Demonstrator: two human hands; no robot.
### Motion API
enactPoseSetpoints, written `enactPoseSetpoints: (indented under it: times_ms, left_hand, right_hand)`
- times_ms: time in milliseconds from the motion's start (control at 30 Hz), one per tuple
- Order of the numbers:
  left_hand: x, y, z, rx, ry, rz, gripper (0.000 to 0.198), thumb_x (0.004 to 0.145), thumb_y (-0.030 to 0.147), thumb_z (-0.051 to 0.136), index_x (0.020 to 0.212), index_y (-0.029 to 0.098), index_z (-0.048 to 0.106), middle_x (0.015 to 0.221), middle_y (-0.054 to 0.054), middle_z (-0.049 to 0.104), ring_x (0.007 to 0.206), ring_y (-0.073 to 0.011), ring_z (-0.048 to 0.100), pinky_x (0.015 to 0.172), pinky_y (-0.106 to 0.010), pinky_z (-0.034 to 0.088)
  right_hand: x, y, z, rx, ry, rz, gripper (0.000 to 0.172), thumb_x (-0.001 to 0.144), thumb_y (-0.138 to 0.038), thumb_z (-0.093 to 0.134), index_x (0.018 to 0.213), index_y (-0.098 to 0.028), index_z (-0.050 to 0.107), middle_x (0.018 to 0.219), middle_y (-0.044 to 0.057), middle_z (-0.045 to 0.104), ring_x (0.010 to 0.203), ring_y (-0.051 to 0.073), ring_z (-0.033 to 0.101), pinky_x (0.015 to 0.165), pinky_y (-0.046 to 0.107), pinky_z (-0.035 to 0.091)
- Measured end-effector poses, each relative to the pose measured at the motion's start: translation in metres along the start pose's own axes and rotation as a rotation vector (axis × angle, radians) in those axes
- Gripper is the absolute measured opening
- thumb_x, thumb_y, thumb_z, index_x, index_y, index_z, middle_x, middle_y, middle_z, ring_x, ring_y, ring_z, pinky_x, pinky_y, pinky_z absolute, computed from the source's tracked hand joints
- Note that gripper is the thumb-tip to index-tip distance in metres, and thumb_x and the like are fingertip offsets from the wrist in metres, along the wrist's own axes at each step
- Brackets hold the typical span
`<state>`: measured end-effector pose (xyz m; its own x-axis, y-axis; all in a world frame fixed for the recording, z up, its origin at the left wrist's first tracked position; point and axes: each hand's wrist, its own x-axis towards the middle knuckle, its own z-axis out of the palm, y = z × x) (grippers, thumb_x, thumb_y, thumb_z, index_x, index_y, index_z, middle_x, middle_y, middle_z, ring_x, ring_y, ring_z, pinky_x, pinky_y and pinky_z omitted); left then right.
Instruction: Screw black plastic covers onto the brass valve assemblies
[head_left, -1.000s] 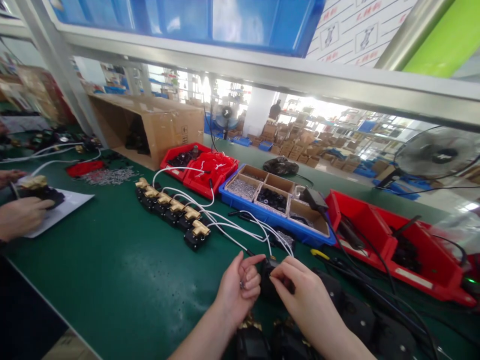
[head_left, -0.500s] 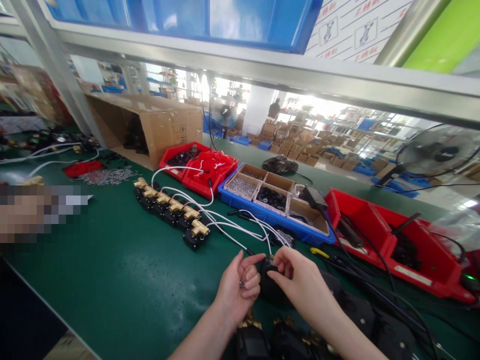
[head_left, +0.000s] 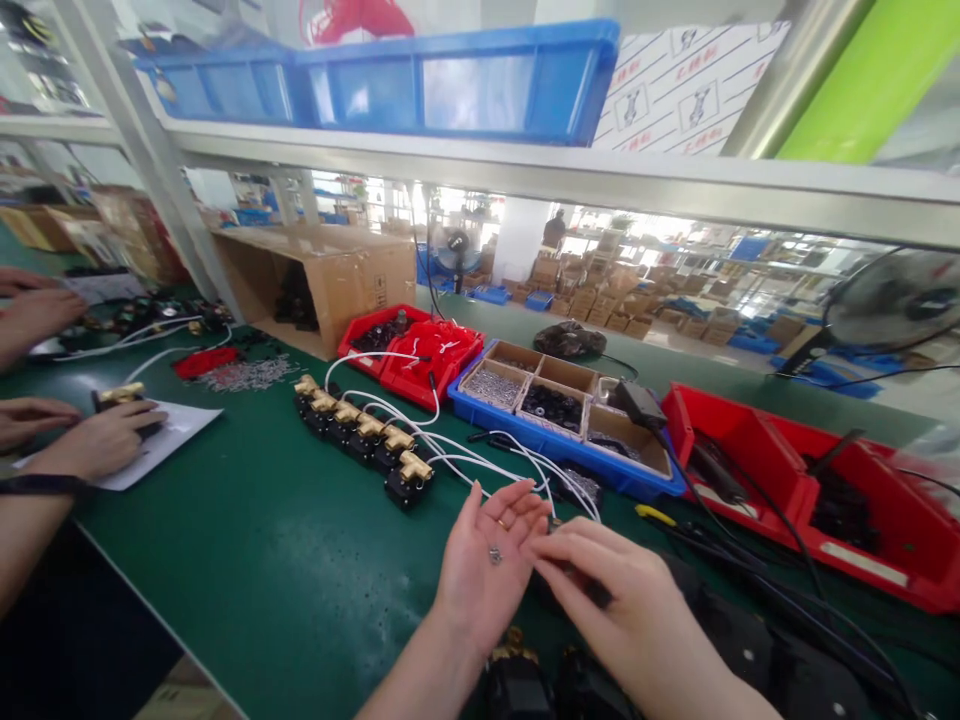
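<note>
Hands (head_left: 630, 590) over a green bench (head_left: 315, 590), small metal parts (head_left: 494, 554) in the open left palm (head_left: 478, 580), brass-topped units (head_left: 370, 426) beyond

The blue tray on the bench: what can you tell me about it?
The blue tray is shallow, plastic-looking and sits flat on the green bench. Brown, cardboard-like walls split it into compartments: small silvery pieces lie front left, black ones front middle, dark ones front right. A red bin stands close beside each end. A dark block with a cable overlaps its right end; whether it rests there is unclear. Neither left hand nor right hand touches it.
</note>
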<state>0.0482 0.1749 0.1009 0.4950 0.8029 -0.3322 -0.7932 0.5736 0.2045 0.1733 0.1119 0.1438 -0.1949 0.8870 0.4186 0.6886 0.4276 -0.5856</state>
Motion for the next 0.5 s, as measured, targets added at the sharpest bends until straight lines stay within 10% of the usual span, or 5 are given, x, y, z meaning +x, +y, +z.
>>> enactPoseSetpoints:
  times_ms: [267,500]
  left_hand:
    - [-0.012,-0.007,0.022,0.111,0.020,-0.009,0.055,0.102,0.038,0.032,0.089,0.002,0.073,0.090,-0.016,0.074,0.089,-0.0221,0.072,0.090,-0.030,0.053]
    - [-0.014,-0.018,0.027,0.152,0.059,-0.021,0.055,0.103,0.035,0.031,0.084,0.004,0.073,0.084,-0.016,0.075,0.085,-0.0214,0.072,0.089,-0.030,0.053]
  right_hand:
    - [-0.003,0.008,0.042,-0.392,-0.018,-0.227,0.015,0.082,-0.002,0.057,0.082,-0.015,0.065,0.085,0.008,0.063,0.080,0.020,0.061,0.072,0.030,0.055]
    - [-0.002,0.017,0.068,-0.428,0.080,-0.087,0.020,0.080,-0.002,0.053,0.077,-0.019,0.063,0.083,0.008,0.063,0.081,0.021,0.062,0.076,0.033,0.055]
